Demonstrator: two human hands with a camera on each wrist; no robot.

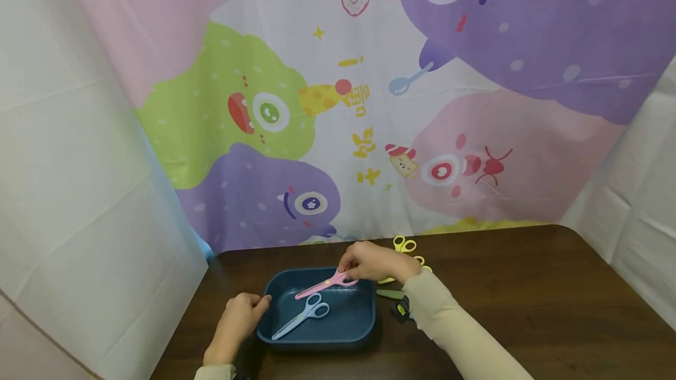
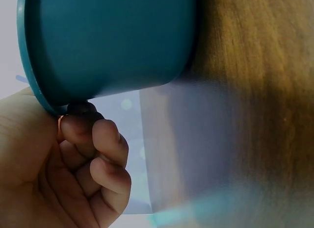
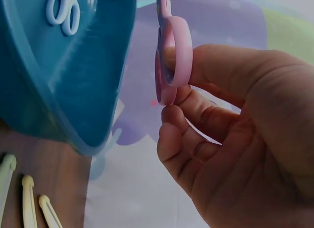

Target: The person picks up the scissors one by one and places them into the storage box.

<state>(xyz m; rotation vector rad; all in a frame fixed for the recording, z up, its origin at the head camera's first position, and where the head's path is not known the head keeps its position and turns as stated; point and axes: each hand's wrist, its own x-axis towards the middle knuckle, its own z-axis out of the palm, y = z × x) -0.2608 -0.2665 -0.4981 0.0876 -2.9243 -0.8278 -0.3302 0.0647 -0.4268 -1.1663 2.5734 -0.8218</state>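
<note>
Pink scissors (image 1: 331, 281) hang over the blue tray (image 1: 317, 342), pinched at one handle loop by my right hand (image 1: 372, 261). The right wrist view shows thumb and fingers on the pink loops (image 3: 180, 51), with the blades pointing away from the palm. Light blue scissors (image 1: 306, 316) lie slantwise on the tray floor, their loops toward the tray's middle. At the tray's left side my left hand (image 1: 240, 316) grips the rim between thumb and curled fingers. In the left wrist view those fingers (image 2: 110, 139) are bent just below the tray's lip.
Right of the tray, partly behind my right arm, lie yellow scissors (image 1: 405, 244) and another yellow pair (image 1: 419, 261). A green blade (image 1: 389, 294) pokes out beside the tray. A patterned cloth (image 1: 369, 133) hangs behind the brown table (image 1: 507, 274).
</note>
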